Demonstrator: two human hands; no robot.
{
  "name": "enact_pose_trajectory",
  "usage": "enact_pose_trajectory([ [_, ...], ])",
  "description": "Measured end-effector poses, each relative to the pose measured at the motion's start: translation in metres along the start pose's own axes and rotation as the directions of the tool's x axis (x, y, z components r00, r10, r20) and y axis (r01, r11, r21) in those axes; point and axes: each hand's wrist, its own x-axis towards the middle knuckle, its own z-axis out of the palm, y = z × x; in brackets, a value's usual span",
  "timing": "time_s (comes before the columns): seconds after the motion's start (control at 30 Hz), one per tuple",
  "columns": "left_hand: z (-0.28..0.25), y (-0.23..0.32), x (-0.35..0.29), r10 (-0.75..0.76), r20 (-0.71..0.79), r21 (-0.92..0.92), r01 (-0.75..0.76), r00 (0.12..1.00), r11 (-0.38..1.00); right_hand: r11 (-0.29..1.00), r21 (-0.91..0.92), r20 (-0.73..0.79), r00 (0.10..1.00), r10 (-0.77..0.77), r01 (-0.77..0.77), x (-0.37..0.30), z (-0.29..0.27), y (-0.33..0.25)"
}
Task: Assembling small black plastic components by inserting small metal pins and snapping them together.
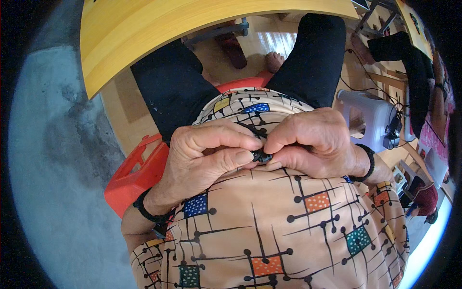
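Observation:
My left hand (207, 154) and my right hand (313, 144) meet in front of my belly, fingertips pinched together on a small black object (262, 155), too small to identify. Both thumbs and forefingers close around it. The hands rest against my beige patterned shirt (284, 226), printed with coloured squares and black lines. A black band sits on each wrist. Below the hands my legs in black trousers (173, 91) reach toward the floor, with a bare foot (274, 60) showing.
I sit on a red plastic stool (132, 178). A yellow wooden table edge (159, 29) curves across the top. A white sewing machine (370, 120) with cables stands at right; another person (428, 96) is at the far right. Grey floor lies at left.

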Motion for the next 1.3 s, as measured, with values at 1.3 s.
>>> enact_pose_trajectory([
  [1.3, 0.000, 0.004, 0.008, -0.119, -0.029, 0.037, 0.120, 0.993, 0.992, 0.957, 0.208, 0.239, 0.959, 0.152, -0.204, 0.015, -0.007, 0.007],
])
